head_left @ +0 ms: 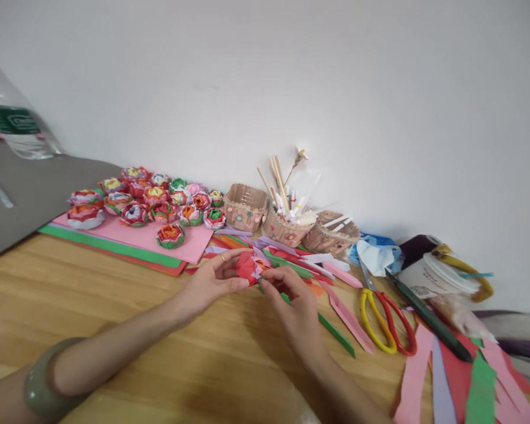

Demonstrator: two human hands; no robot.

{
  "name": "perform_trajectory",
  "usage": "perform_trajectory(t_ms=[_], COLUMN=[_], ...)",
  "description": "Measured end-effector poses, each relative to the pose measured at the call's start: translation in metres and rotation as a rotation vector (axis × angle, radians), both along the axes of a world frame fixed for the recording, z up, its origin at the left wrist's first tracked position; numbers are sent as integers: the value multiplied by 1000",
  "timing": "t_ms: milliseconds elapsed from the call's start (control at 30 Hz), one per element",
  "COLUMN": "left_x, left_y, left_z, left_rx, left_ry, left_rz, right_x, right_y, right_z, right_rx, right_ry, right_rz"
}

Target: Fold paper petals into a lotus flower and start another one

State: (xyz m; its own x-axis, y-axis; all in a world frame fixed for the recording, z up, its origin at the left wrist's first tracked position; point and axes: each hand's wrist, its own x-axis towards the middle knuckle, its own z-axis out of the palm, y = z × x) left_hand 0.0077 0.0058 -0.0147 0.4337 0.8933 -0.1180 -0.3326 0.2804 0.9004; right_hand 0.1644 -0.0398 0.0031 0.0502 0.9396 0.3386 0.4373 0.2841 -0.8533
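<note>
A small red paper flower (246, 266) with a purple and orange middle is held over the wooden table, between both hands. From its left side, my left hand (218, 280) grips it, fingers behind and thumb at the lower edge. My right hand (294, 294) is closed at the flower's right side, its thumb and forefinger pinched by the petals; a green paper strip (337, 334) runs down to the right from behind this hand. Folded paper strips (291, 259) in red, green, purple and pink lie just behind the hands.
Finished paper flowers (170, 235) stand on stacked coloured sheets (192, 244) at the left. Small decorated baskets (246, 207), one with sticks and pens, line the wall. Scissors (384, 321), a dark green cutter-like tool (433, 321), a white tub (439, 277) and loose strips (481, 383) lie right.
</note>
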Motion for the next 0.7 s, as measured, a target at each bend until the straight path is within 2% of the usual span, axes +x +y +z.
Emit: perform_trajectory(t_ms=[200, 400, 567, 700], left_x=[0, 1, 1, 2], left_y=[0, -2, -5, -7], left_z=[4, 4, 6, 4], left_rx=[23, 81, 114, 236], left_ry=[99, 146, 181, 236], left_rz=[5, 41, 68, 121], right_x=[2, 3, 3, 3], right_y=[2, 2, 4, 5], right_z=[0, 0, 0, 0], right_rx=[-49, 51, -128, -267], right_ry=[-22, -136, -37, 103], right_rz=[23, 48, 53, 61])
